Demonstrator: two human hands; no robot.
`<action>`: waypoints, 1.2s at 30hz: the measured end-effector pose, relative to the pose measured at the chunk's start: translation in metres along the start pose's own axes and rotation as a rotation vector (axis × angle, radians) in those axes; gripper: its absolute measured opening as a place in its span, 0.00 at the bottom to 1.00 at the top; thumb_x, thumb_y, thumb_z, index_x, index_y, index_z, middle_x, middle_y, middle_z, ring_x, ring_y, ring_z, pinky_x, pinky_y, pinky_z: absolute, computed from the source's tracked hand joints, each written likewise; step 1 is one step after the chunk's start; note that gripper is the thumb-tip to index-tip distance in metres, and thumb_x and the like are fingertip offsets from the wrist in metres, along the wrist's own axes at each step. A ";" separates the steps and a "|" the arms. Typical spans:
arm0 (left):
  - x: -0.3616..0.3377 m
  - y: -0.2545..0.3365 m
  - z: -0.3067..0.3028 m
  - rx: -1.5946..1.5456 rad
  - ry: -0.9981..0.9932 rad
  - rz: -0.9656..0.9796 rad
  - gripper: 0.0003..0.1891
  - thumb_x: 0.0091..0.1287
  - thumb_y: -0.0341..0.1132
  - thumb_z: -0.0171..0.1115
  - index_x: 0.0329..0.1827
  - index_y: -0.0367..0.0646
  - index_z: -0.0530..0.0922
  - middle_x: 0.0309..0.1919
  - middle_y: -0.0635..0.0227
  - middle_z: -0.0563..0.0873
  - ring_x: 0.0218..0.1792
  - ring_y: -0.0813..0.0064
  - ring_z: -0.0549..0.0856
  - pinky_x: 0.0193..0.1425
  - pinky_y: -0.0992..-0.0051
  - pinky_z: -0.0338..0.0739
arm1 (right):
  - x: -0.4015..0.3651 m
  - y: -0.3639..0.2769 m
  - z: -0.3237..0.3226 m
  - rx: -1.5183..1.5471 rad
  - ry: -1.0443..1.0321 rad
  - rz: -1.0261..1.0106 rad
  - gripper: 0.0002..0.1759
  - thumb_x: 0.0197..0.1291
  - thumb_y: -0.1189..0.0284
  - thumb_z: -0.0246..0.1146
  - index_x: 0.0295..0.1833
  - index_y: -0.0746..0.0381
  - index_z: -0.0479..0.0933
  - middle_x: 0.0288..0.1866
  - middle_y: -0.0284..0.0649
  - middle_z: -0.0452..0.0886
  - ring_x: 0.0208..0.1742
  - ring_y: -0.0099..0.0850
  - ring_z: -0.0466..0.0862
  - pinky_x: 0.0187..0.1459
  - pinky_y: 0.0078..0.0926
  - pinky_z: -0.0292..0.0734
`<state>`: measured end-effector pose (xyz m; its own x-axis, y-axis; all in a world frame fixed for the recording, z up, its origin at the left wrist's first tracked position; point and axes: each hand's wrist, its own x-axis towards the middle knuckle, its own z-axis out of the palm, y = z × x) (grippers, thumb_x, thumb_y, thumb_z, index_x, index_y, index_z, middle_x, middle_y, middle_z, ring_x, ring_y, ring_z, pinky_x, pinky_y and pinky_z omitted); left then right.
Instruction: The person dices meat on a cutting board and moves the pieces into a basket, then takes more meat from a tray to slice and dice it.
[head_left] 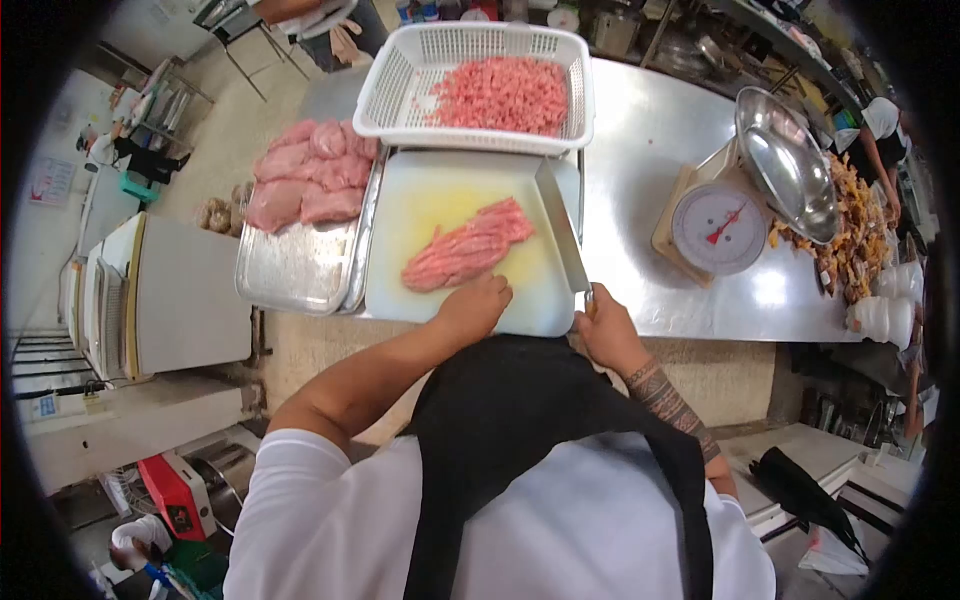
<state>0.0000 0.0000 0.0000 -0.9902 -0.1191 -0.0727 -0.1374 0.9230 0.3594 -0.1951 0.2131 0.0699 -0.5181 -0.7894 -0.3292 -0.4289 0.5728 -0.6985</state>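
My right hand (610,332) is closed round the handle of a large knife (562,225). Its long blade points away from me along the right side of the white cutting board (400,190). On the board lies a bundle of pink raw meat strips (468,245), set at a slant. Just below the strips, my left hand (478,306) rests over the board with its fingers curled in; I cannot tell what is under them. Wet yellowish patches show around the meat.
Behind the board stands a white perforated basket (400,100) with diced meat (505,95). Left, a metal tray (295,275) carries large raw meat pieces (315,170). Right are a dial scale (720,228) with a steel pan (785,160) and a brown heap (855,230). Other people work farther off.
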 end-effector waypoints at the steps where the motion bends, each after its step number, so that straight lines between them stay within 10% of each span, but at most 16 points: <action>1: 0.001 -0.004 0.002 -0.018 -0.003 -0.003 0.13 0.69 0.29 0.59 0.54 0.43 0.83 0.51 0.52 0.83 0.61 0.51 0.84 0.60 0.53 0.82 | 0.001 0.000 0.002 0.023 -0.009 0.005 0.27 0.70 0.69 0.65 0.71 0.68 0.72 0.46 0.61 0.88 0.50 0.60 0.90 0.55 0.51 0.84; 14: 0.072 0.010 -0.031 -0.153 -0.036 -0.325 0.08 0.68 0.32 0.61 0.41 0.39 0.87 0.40 0.49 0.91 0.44 0.46 0.91 0.50 0.50 0.85 | -0.018 0.011 -0.012 0.124 0.022 -0.004 0.24 0.69 0.68 0.67 0.63 0.71 0.73 0.47 0.65 0.87 0.53 0.63 0.88 0.54 0.53 0.83; 22: 0.174 -0.027 -0.205 -0.623 0.436 -0.421 0.11 0.65 0.38 0.78 0.42 0.39 0.89 0.33 0.66 0.92 0.32 0.78 0.88 0.37 0.71 0.81 | -0.031 0.013 -0.005 0.130 0.042 0.043 0.24 0.69 0.69 0.67 0.64 0.70 0.73 0.46 0.64 0.87 0.52 0.64 0.88 0.54 0.55 0.83; 36: 0.187 -0.144 -0.202 -0.182 0.588 -0.527 0.16 0.61 0.42 0.77 0.43 0.36 0.92 0.38 0.51 0.94 0.38 0.55 0.93 0.48 0.57 0.86 | -0.040 0.003 0.004 0.096 0.119 0.070 0.24 0.69 0.69 0.66 0.65 0.68 0.73 0.49 0.66 0.87 0.53 0.67 0.87 0.55 0.57 0.83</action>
<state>-0.1708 -0.2293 0.1229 -0.6379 -0.7414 0.2084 -0.5412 0.6241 0.5635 -0.1725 0.2457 0.0783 -0.6305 -0.7135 -0.3056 -0.3189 0.5971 -0.7360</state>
